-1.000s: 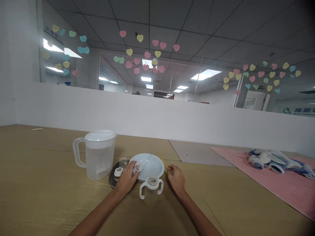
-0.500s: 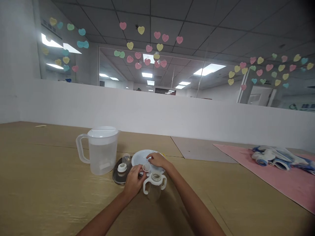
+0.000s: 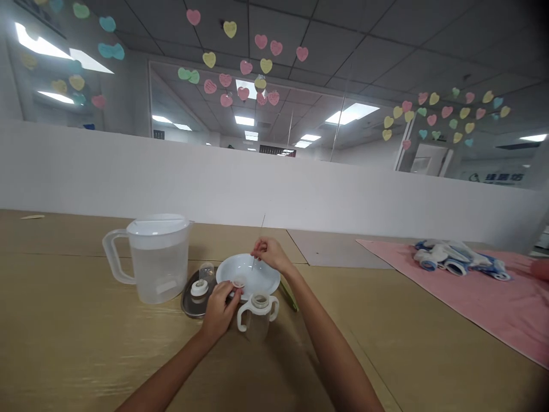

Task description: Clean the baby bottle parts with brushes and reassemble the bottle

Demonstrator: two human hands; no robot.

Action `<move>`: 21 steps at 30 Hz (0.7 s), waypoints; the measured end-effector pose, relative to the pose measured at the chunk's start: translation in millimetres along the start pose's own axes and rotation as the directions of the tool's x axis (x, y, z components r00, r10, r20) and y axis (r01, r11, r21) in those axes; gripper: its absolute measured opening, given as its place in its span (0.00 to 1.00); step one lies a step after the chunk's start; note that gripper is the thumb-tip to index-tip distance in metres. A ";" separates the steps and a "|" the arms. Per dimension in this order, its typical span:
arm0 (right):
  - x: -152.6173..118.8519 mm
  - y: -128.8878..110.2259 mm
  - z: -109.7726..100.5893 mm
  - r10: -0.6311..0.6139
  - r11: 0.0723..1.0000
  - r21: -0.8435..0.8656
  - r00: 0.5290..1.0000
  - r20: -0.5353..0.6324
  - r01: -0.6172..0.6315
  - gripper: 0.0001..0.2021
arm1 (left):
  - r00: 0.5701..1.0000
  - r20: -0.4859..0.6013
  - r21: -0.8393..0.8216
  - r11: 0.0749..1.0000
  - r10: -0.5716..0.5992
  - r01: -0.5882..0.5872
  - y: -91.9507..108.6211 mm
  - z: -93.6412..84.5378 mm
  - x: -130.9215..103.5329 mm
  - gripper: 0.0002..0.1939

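Rod pinched in right hand, clear cap gripped in left hand; lining them up looks the step; next needs steady aim.

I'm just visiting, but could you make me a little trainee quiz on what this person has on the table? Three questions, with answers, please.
1. True or false: the two-handled bottle has a cap on its mouth.
2. Multiple choice: what is the right hand holding above the white bowl?
A) a spoon
B) a thin rod
C) nothing
3. Short answer: which lidded vessel stands just left of the dark tray?

Key
1. False; its mouth is open.
2. B, pinched between the fingers.
3. The clear pitcher.
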State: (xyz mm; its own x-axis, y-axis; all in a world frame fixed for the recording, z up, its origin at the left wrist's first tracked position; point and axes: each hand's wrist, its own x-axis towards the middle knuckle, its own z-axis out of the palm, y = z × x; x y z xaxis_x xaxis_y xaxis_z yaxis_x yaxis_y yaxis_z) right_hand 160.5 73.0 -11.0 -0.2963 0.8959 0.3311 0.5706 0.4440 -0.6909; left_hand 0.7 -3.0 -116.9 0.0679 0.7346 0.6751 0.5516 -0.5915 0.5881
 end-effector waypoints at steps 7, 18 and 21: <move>-25.8 -40.5 -14.7 -0.126 0.920 0.386 0.981 0.145 0.061 0.19 | 1.000 0.012 0.023 1.000 -0.012 0.012 4.1 -1.9 0.6 0.15; -35.8 -50.1 -7.9 -0.210 0.952 0.282 0.919 0.333 0.116 0.05 | 0.999 0.034 0.035 0.999 -0.024 0.023 3.8 -2.9 0.9 0.15; -35.2 -48.8 -7.6 -0.206 0.930 0.355 0.934 0.291 0.094 0.04 | 1.000 0.027 0.039 0.999 -0.013 0.012 2.6 -2.7 0.3 0.16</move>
State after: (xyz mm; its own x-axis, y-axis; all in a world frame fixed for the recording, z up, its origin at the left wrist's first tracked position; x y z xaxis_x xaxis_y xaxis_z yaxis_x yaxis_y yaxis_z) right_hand 148.9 19.9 16.0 -0.6171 0.7410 0.2646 0.2309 0.4920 -0.8394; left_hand -0.2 -5.3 -114.0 0.0829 0.7506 0.6555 0.5848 -0.5693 0.5779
